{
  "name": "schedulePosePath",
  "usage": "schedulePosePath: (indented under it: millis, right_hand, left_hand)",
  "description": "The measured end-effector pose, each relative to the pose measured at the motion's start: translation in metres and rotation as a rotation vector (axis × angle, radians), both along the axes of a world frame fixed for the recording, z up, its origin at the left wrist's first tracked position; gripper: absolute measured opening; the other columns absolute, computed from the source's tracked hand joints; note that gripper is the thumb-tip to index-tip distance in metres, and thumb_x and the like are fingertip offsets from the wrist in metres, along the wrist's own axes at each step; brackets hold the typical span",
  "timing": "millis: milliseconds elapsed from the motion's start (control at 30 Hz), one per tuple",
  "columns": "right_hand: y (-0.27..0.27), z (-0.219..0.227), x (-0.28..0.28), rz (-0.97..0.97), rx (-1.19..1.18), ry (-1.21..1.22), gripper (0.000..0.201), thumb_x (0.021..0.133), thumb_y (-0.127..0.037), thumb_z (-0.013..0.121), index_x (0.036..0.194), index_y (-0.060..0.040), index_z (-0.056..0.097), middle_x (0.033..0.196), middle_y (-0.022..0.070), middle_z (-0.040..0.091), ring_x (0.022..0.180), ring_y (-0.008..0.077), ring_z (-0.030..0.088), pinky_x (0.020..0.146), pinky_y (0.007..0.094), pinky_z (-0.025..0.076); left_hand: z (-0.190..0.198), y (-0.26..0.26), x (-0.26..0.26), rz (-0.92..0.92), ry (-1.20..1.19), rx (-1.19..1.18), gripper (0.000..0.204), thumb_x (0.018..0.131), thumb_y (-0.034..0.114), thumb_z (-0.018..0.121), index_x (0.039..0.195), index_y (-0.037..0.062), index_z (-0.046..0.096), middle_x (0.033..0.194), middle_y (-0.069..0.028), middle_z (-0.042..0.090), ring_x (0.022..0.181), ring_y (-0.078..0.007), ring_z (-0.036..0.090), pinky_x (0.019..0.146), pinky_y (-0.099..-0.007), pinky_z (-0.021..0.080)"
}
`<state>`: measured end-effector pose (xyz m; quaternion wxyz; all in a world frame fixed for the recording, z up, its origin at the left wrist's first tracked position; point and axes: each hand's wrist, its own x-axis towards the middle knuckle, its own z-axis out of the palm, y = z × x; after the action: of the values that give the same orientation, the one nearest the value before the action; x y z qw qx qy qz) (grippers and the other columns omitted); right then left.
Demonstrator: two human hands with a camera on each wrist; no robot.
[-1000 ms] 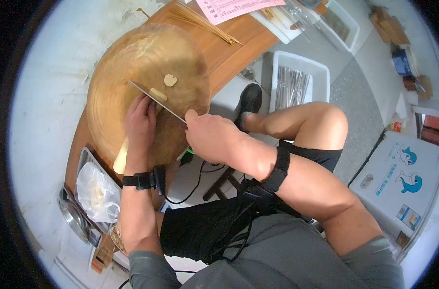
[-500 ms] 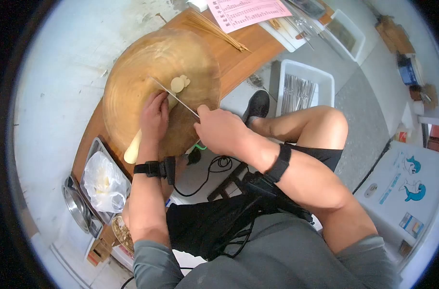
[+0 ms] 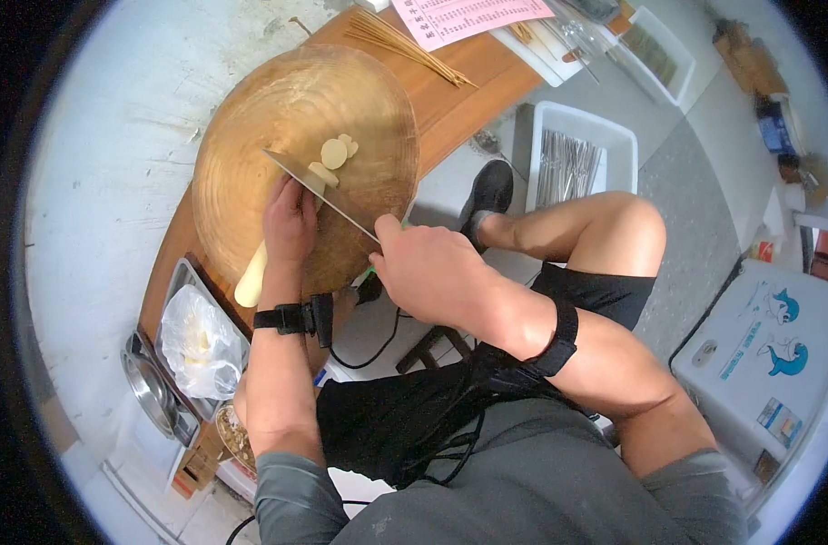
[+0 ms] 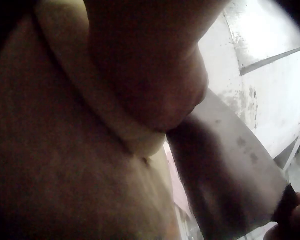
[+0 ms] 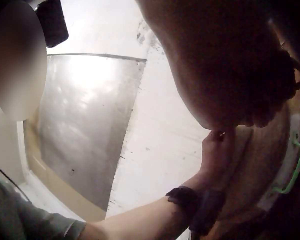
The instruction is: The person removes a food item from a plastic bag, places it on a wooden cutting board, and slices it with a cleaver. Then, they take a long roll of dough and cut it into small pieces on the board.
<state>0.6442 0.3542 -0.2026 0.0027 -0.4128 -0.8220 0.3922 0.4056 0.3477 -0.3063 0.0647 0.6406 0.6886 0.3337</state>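
My left hand (image 3: 289, 222) holds a long, pale, peeled vegetable (image 3: 251, 280) down on a round wooden chopping block (image 3: 237, 123); its rounded end sticks out behind the hand. My right hand (image 3: 432, 271) grips a cleaver (image 3: 296, 170), its blade standing on edge right beside the left fingertips. Pale round slices (image 3: 333, 153) lie just beyond the blade. In the left wrist view the broad cleaver blade (image 4: 240, 160) meets the vegetable's end (image 4: 152, 144), close against the curled fingers. The right wrist view shows the gripping hand (image 5: 230, 75) dark, with the handle mostly hidden.
Thin wooden skewers (image 3: 405, 50) and a pink printed sheet (image 3: 473, 16) lie on the wooden table. A white bin (image 3: 630, 163) of metal skewers stands on the floor. To the left, a tray carries a plastic bag (image 3: 196, 341). A white box (image 3: 759, 350) sits at right.
Slices now lie apart beyond the blade, more than a second ago. The cleaver has shifted slightly, and another pale piece shows right beside it. The view has shifted a little.
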Motion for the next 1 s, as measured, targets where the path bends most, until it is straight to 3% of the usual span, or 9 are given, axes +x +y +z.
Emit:
schedulePosePath:
  millis: [467, 1000]
  right_hand:
    - [0.001, 0.001, 0.008, 0.009, -0.044, 0.031, 0.025, 0.096, -0.022, 0.052, 0.097, 0.0030, 0.048, 0.072, 0.0255, 0.065, 0.072, 0.0445, 0.066, 0.065, 0.0517, 0.053]
    - [0.017, 0.002, -0.003, 0.012, -0.186, -0.011, 0.024, 0.096, -0.020, 0.049, 0.102, 0.0030, 0.048, 0.086, 0.0258, 0.067, 0.084, 0.0440, 0.067, 0.074, 0.0518, 0.052]
  left_hand:
    - [0.000, 0.000, 0.001, 0.050, -0.057, -0.079, 0.019, 0.086, 0.004, 0.062, 0.105, 0.0003, 0.065, 0.110, -0.0170, 0.064, 0.096, -0.0362, 0.064, 0.081, -0.0392, 0.051]
    - [0.005, 0.003, 0.002, 0.008, 0.023, -0.044, 0.018, 0.087, 0.004, 0.062, 0.104, 0.0009, 0.067, 0.111, -0.0159, 0.066, 0.098, -0.0354, 0.064, 0.084, -0.0384, 0.051]
